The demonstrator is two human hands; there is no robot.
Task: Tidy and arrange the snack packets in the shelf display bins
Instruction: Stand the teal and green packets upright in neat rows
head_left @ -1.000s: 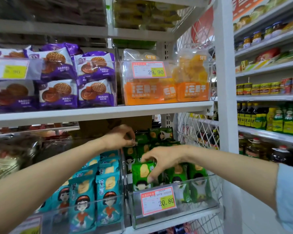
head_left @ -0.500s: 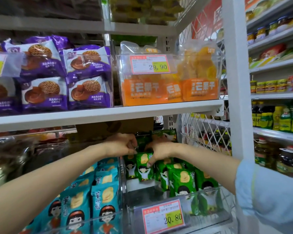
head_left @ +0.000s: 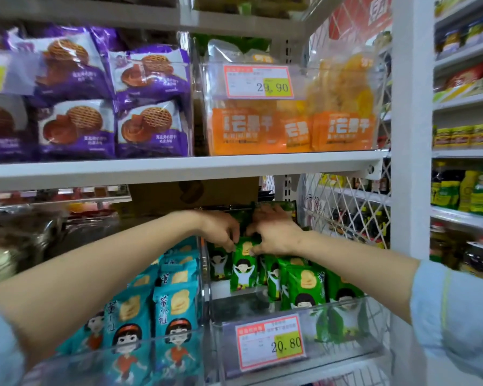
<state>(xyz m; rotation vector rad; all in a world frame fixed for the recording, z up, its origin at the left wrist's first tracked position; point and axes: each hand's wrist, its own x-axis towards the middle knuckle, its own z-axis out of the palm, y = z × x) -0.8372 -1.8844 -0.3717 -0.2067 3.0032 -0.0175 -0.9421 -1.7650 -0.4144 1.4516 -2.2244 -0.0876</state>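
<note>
Green snack packets fill a clear display bin (head_left: 357,349) on the lower shelf. One upright green packet (head_left: 243,270) stands in the left row, toward the back of the bin. My left hand (head_left: 221,228) pinches its top left corner. My right hand (head_left: 273,232) pinches its top right corner, fingers curled over the packet's upper edge. More green packets (head_left: 304,285) stand in a row to the right, near the bin's front. Behind my hands another green packet (head_left: 286,208) shows partly.
Teal snack packets (head_left: 173,307) fill the neighbouring bin on the left. A price tag reading 20.80 (head_left: 271,345) hangs on the green bin's front. The shelf board (head_left: 179,167) above carries purple biscuit packets (head_left: 148,129) and orange dried-fruit bags (head_left: 340,129). A white post (head_left: 411,135) and wire mesh stand to the right.
Both hands have reached deeper into the green bin and come together. The right hand went from a front packet to the top of the upright packet at the back.
</note>
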